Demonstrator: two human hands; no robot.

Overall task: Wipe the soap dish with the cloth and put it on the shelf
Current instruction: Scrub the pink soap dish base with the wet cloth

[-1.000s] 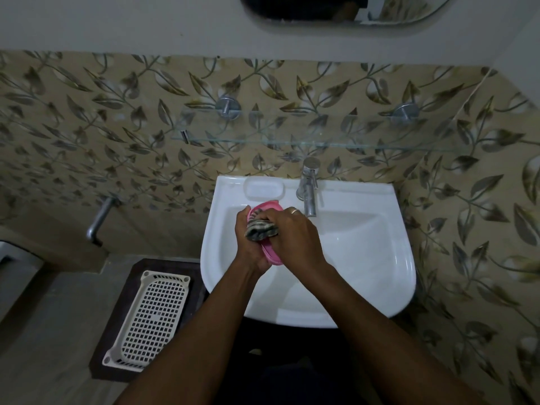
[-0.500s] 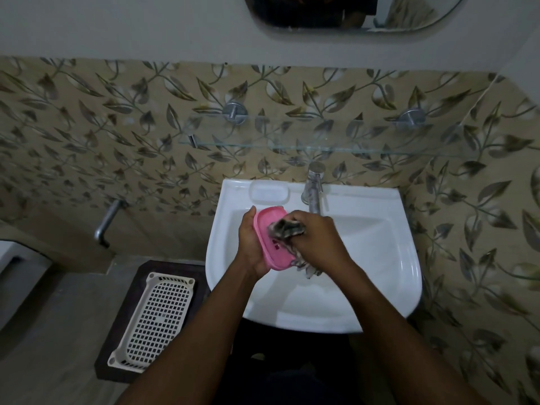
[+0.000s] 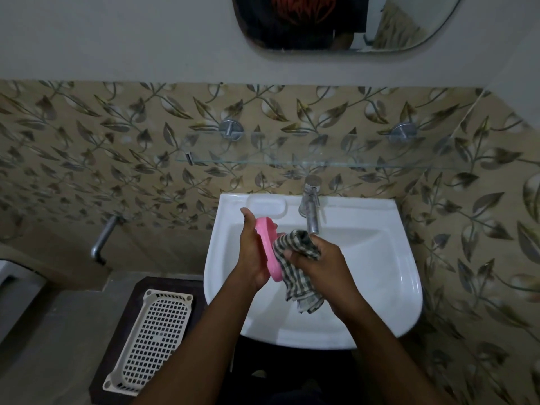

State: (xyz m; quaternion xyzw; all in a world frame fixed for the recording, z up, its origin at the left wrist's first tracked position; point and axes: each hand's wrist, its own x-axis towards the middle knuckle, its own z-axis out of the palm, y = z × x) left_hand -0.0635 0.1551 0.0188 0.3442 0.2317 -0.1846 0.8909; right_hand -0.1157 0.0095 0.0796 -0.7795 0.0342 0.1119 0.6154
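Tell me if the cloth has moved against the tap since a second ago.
Yes. The cloth has swung from left of the tap to hang just below its spout.

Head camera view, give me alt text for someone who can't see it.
Over a white sink, the left hand holds a pink soap dish on edge while the right hand presses a checked cloth against it. A bare glass shelf spans the leaf-patterned wall above.

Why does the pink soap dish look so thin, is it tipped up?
Tipped up. The left hand holds the soap dish on its edge, so only its rim shows.
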